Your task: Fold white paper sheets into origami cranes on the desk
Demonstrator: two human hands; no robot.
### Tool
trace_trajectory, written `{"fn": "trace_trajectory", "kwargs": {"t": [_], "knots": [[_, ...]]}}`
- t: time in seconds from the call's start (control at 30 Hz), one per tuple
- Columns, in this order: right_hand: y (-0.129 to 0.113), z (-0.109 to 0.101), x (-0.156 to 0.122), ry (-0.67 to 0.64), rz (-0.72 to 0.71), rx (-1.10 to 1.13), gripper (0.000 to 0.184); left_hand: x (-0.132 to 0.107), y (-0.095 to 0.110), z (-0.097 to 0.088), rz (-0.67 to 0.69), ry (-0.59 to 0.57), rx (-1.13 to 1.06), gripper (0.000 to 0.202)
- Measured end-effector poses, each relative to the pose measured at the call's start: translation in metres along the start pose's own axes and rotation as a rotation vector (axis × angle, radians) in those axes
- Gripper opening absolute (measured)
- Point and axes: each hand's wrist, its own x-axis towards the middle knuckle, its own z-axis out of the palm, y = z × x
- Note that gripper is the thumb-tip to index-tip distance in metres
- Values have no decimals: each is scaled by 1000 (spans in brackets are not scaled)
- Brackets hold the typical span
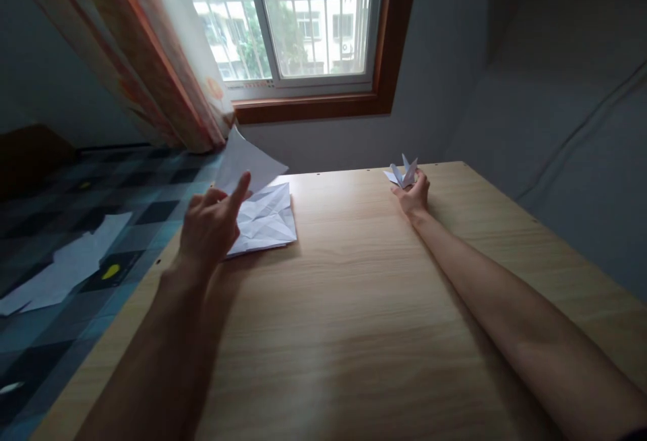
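My left hand point(209, 222) pinches a white sheet of paper point(247, 163) and lifts it off a small stack of creased white sheets point(267, 222) at the left part of a light wooden table point(354, 306). My right hand point(415, 195) reaches to the far edge of the table. Its fingers curl around a small folded white paper figure point(403, 172) with pointed tips.
A window point(298, 16) with a wooden frame is behind the table, with a patterned curtain point(151, 56) at its left. More white sheets point(65, 262) lie on a checkered blue surface point(60, 225) to the left. A grey wall is at the right.
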Motion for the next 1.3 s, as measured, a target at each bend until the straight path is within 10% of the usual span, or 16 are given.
{"fn": "trace_trajectory", "kwargs": {"t": [0.2,0.5,0.67,0.93,1.13,1.3], "knots": [[9,1,17,-84,-49,-101,107,-14,-22,47,56,-300,-94,51],[-1,2,28,-74,-32,-109,113,-4,-23,19,-71,-503,-58,30],[2,4,36,-103,66,-53,85,-7,7,36,-199,-223,-92,63],[7,-6,29,-104,69,65,57,-25,11,79,-58,-637,-122,59],[4,-22,0,-170,53,303,52,-14,10,69,-77,-354,-266,40],[-13,-33,-48,-251,55,530,53,-9,99,53,-243,-84,-848,32]]}}
